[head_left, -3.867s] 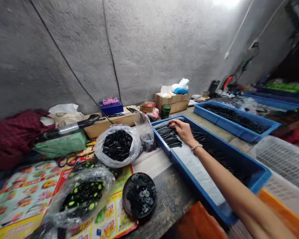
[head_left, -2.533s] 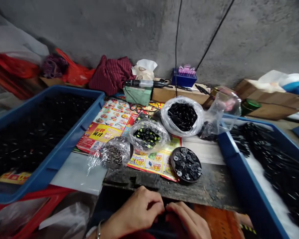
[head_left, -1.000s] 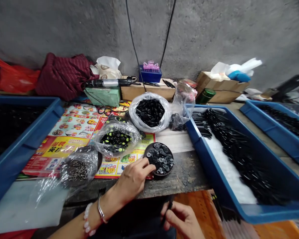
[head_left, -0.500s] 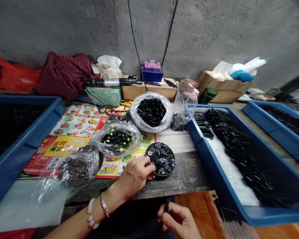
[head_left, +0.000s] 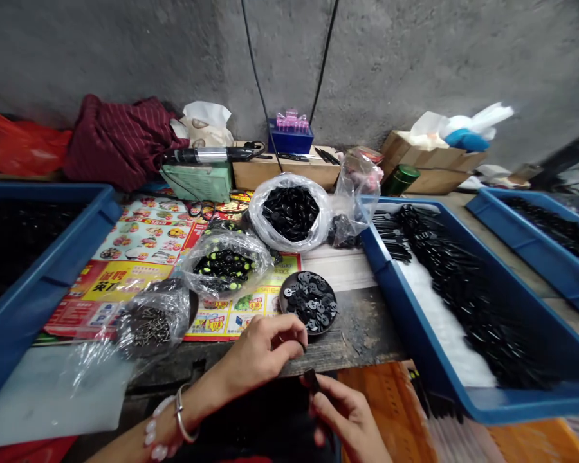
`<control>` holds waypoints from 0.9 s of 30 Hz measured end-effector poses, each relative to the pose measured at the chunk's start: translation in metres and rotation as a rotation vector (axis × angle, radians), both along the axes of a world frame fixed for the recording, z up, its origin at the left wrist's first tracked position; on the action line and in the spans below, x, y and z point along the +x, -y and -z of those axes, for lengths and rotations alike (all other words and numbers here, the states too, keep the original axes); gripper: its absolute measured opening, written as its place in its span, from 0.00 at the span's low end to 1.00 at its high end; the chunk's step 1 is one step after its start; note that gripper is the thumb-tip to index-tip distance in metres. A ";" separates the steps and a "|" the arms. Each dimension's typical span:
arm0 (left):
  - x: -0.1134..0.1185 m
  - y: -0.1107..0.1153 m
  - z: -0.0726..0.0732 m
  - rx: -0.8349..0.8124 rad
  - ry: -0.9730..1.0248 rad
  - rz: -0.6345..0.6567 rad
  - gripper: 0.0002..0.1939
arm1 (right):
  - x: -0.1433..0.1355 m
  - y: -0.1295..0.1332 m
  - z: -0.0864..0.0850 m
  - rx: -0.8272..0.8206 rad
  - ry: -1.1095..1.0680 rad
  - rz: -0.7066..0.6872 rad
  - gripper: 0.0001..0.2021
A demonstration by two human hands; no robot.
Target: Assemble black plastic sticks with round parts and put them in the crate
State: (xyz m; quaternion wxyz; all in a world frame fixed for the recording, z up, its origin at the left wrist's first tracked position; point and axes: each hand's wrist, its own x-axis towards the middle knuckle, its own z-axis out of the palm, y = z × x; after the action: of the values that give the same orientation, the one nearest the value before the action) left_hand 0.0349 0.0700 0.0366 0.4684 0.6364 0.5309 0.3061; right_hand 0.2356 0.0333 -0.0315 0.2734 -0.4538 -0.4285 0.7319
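My left hand point(head_left: 270, 347), with a bangle and a bead bracelet at the wrist, is in front of a round dark dish point(head_left: 284, 315). Its thumb and forefinger pinch a small dark piece, mostly hidden, likely one of the flat black discs with holes point(head_left: 313, 299) that fill the dish. Below it, over my lap, my right hand point(head_left: 345, 411) is closed around a slim black part point(head_left: 311, 381) whose top end points up past the fingers. The part's lower end is hidden by the hand and the dark background.
Behind the dish stand a bag of black pieces point(head_left: 290, 212) and a bag of black-and-green pieces point(head_left: 226, 270). Metal pins point(head_left: 150, 326) lie in plastic to the left. A blue bin point(head_left: 390, 289) of black parts stands right, another blue bin point(head_left: 53, 276) left. Along the wall is a power tool point(head_left: 212, 154).
My left hand has drawn back from the dish toward me, a small dark piece now between its fingertips. My right hand has risen slightly with the black part.
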 end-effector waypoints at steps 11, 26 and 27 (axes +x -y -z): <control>-0.005 0.019 0.000 -0.008 -0.157 0.146 0.13 | -0.014 0.005 -0.001 -0.044 -0.020 -0.006 0.29; -0.002 0.032 0.001 0.026 -0.251 0.089 0.13 | -0.022 0.005 -0.010 -0.106 0.040 -0.002 0.31; -0.001 0.035 -0.001 0.034 -0.252 0.096 0.13 | -0.022 0.006 -0.010 -0.113 0.067 -0.007 0.31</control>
State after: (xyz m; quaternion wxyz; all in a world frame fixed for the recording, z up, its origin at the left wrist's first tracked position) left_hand 0.0336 0.0350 0.0373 0.4010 0.7023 0.5494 0.2099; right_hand 0.2134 0.0276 -0.0217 0.2302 -0.4913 -0.3969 0.7404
